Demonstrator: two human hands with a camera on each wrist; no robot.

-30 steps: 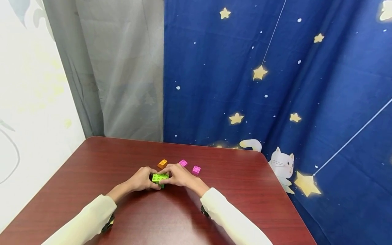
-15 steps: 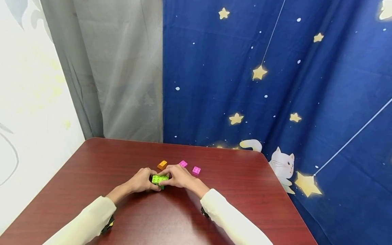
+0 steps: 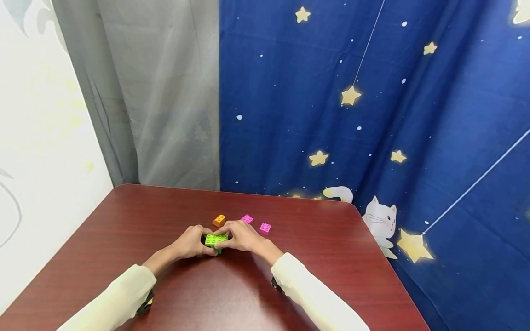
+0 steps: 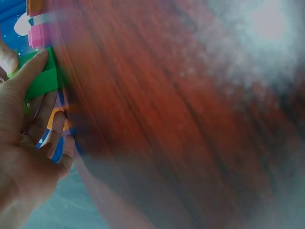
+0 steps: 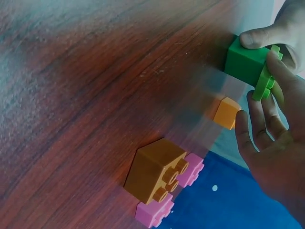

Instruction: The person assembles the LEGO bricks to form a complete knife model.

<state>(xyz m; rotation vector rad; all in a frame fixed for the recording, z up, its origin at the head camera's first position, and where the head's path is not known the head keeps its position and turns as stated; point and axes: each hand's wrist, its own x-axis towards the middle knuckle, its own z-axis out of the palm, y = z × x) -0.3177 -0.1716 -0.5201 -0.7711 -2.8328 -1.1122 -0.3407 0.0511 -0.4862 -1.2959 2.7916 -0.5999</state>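
A lime-green studded brick (image 3: 216,239) sits on a darker green block (image 5: 245,62), low over the table. My left hand (image 3: 190,242) grips the green pieces from the left, its thumb on the darker block in the right wrist view. From the right, my right hand (image 3: 242,236) pinches the lime brick (image 5: 263,82) between thumb and fingers. The left wrist view shows the left hand (image 4: 24,148) close up, with the dark green block (image 4: 44,82) against its thumb.
Beyond the hands on the brown table (image 3: 314,257) lie an orange brick (image 3: 219,221) and two pink bricks (image 3: 246,219) (image 3: 265,228). A brown-orange studded block (image 5: 156,169) stands beside the pink ones in the right wrist view. Curtains hang behind the table.
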